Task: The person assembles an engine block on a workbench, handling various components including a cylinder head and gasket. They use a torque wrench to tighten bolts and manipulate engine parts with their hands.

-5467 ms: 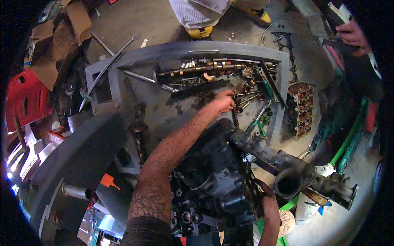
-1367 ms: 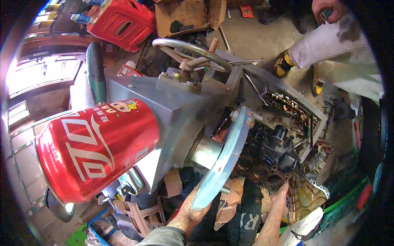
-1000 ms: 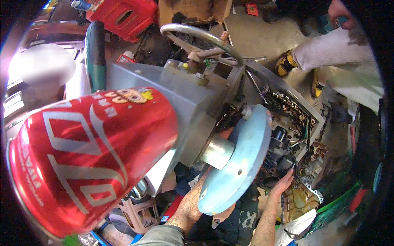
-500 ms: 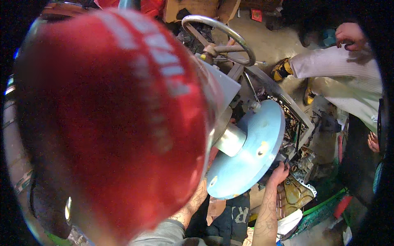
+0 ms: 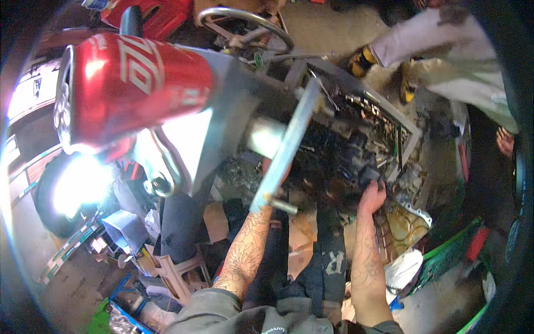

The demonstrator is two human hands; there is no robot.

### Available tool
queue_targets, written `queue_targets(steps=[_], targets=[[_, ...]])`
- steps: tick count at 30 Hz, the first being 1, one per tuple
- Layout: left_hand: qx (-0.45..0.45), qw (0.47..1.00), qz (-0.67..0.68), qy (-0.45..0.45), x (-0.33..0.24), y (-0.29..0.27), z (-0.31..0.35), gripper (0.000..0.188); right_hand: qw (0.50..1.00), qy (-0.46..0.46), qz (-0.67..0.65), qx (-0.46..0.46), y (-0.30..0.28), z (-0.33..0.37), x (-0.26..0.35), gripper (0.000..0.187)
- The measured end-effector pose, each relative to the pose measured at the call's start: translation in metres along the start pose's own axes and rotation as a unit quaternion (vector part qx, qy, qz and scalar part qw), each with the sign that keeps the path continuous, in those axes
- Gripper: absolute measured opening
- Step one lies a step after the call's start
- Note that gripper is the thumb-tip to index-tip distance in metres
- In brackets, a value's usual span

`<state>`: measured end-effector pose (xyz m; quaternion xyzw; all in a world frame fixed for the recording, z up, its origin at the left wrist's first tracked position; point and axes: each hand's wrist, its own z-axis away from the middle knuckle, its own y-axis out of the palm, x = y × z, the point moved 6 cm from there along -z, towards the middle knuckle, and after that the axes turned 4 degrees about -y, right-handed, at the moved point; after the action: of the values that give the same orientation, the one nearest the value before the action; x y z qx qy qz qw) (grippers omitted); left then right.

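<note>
A machine with a red cylindrical motor (image 5: 161, 83) fills the upper left. From it a shiny shaft (image 5: 267, 136) carries a light blue round plate (image 5: 292, 142), seen nearly edge-on. My left forearm reaches up behind that plate. Only a bit of my left hand (image 5: 268, 166) shows there, its fingers hidden. Right of the plate, my right hand (image 5: 374, 197) is closed around a small dark blocky part (image 5: 367, 175) over a heap of dark greasy metal pieces (image 5: 334, 161). The part's exact kind is unclear.
A metal handwheel (image 5: 247, 25) stands at the top. An angled frame (image 5: 409, 136) borders loose bolts and scrap. A brownish metal cover (image 5: 403, 225) lies right of my forearm. Another person's legs (image 5: 428, 42) are at the upper right. A bright lamp (image 5: 80, 186) glares at left.
My view has shifted, so the red motor looks smaller and farther left, and the blue plate appears edge-on. My left forearm shows more. My right hand still grips the dark part.
</note>
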<state>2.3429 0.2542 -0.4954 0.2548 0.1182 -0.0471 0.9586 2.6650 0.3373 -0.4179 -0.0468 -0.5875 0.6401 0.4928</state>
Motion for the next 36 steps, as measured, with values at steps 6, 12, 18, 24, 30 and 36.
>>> queue_targets(steps=[6, 12, 18, 24, 30, 36], targets=[[-0.139, 0.978, -0.129, 0.086, -0.024, -0.009, 0.096, 0.041, 1.0, 0.0, 0.029, 0.003, -0.003, -0.013, -0.011, 0.052], [-0.19, 0.979, 0.056, 0.054, -0.021, 0.062, 0.148, 0.036, 1.0, 0.004, 0.022, 0.016, -0.009, 0.011, 0.025, 0.045], [-0.173, 0.982, 0.048, 0.066, -0.019, 0.074, 0.133, 0.039, 0.999, 0.016, 0.017, 0.032, -0.005, 0.007, 0.018, 0.049], [-0.253, 0.964, 0.065, 0.058, -0.018, 0.072, 0.14, 0.037, 0.998, 0.04, 0.033, 0.042, -0.007, 0.006, 0.012, 0.053], [-0.232, 0.969, 0.056, 0.067, -0.02, 0.07, 0.142, 0.03, 0.999, 0.037, 0.016, 0.034, -0.008, 0.009, 0.016, 0.054], [-0.207, 0.973, 0.054, 0.083, -0.014, 0.076, 0.126, 0.035, 0.999, 0.021, 0.017, 0.02, -0.005, 0.003, 0.003, 0.052]])
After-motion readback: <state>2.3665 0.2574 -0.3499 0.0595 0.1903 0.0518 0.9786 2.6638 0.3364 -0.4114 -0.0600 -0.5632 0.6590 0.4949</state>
